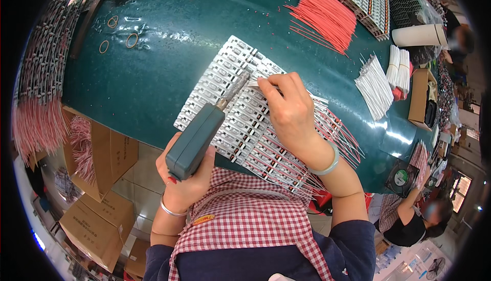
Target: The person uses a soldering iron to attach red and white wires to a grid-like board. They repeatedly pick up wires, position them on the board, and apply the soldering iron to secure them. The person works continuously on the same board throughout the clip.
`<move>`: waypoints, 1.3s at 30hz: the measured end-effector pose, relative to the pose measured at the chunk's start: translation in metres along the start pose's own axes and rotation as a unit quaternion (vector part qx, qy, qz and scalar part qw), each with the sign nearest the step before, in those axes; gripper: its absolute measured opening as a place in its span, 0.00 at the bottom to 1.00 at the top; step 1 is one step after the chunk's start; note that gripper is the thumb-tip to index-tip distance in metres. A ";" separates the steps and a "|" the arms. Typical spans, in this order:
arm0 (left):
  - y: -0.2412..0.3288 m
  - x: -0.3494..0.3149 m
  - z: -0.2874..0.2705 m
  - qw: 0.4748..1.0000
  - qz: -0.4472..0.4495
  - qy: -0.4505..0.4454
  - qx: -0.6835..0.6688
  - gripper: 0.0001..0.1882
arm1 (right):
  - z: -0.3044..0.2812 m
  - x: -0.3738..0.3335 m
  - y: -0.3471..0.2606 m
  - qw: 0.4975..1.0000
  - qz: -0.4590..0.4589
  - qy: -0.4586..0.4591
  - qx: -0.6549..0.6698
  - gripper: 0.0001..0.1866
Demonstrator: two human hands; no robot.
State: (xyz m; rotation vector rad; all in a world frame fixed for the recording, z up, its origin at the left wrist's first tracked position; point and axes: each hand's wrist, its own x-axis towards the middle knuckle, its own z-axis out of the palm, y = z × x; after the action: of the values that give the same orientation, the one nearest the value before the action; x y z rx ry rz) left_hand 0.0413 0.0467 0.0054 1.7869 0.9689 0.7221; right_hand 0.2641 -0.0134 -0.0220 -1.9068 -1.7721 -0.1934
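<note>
The left hand (185, 178), at lower centre-left of the frame, is closed around the grey-green body of a soldering iron (197, 140); the fingers wrap the handle fully. The iron's metal barrel runs up and to the right, its tip resting on the panel of small white circuit strips (225, 84) at centre frame. A silver bangle sits on the left wrist.

The right hand (290, 112), at centre, lies palm down on the same panel. Its fingers (271, 84) are pinched narrow on a thin white wire (254, 82), the wire end meeting the iron tip. A pale green bangle (330, 163) circles the right wrist.

The panel lies flat on the dark green desk (169, 51), reaching toward its near edge. Red and white leads fan out from the panel's lower right side, beneath the right forearm.

Elsewhere on the desk: a loose bundle of red wires (325, 17) at upper centre-right; a bundle of white wires (375, 86) at right; several rubber bands (132, 39) at upper left. Cardboard boxes (97, 225) stand on the floor at lower left. A small fan (402, 177) sits at the desk's lower right edge. Another person, seated, is at lower right of the frame, well apart from the panel. The wearer has a red-and-white checked apron (245, 219).
</note>
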 end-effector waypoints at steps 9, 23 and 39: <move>-0.004 -0.009 -0.004 0.999 -0.007 0.027 -0.019 0.11 | -0.001 0.000 -0.001 1.000 -0.002 -0.003 -0.007 0.16; -0.009 -0.014 -0.007 1.000 0.005 0.012 -0.004 0.11 | -0.002 -0.007 -0.011 1.000 -0.009 -0.006 0.001 0.17; -0.004 -0.014 -0.008 0.999 -0.038 -0.008 -0.031 0.08 | -0.003 -0.005 -0.013 1.000 -0.011 -0.013 -0.012 0.16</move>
State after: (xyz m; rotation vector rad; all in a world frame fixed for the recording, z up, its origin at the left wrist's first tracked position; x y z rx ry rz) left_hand 0.0267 0.0391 0.0044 1.6909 0.9893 0.6823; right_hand 0.2514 -0.0190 -0.0184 -1.9158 -1.8173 -0.1996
